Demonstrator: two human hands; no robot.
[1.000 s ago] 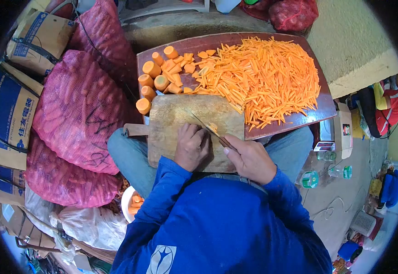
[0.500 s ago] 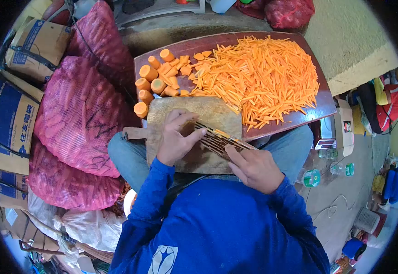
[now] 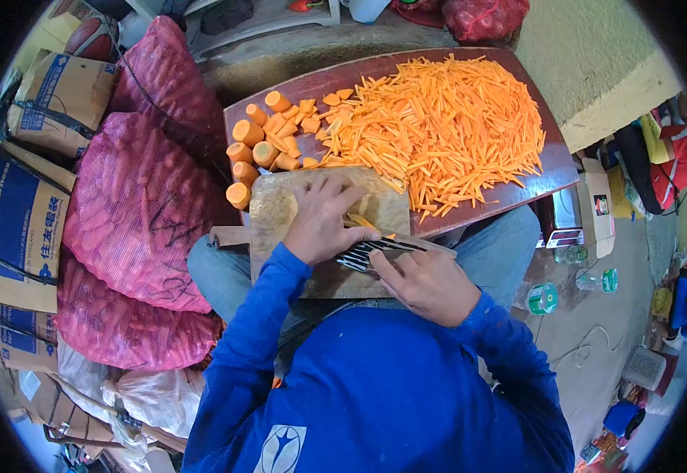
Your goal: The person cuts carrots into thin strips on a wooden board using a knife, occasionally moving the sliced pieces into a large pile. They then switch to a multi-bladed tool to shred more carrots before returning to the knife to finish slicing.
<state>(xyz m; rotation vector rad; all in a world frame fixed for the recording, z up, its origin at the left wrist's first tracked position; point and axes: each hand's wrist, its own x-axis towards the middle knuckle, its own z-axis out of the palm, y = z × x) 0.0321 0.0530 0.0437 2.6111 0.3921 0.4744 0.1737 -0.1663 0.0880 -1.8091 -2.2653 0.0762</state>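
My right hand (image 3: 432, 285) is closed around the near end of a slotted metal cutter (image 3: 367, 254) with several parallel dark and shiny bars. The cutter lies tilted over a worn wooden cutting board (image 3: 276, 209) on my lap. My left hand (image 3: 321, 219) rests on the board with its fingers apart, its thumb beside the cutter's far end. Between that thumb and the fingers, a few carrot strips (image 3: 362, 222) show by the cutter. Whatever lies beneath the left palm is hidden.
A dark red table (image 3: 509, 203) bears a large heap of carrot strips (image 3: 462, 130) and several carrot chunks (image 3: 265, 154). Pink mesh sacks (image 3: 134, 217) and cardboard boxes (image 3: 20, 229) crowd the left. Plastic bottles (image 3: 541, 298) lie on the floor at right.
My left hand has spread its fingers and moved slightly right along the board. The cutter has turned in my right hand, its bars now catching light. The view has shifted slightly.
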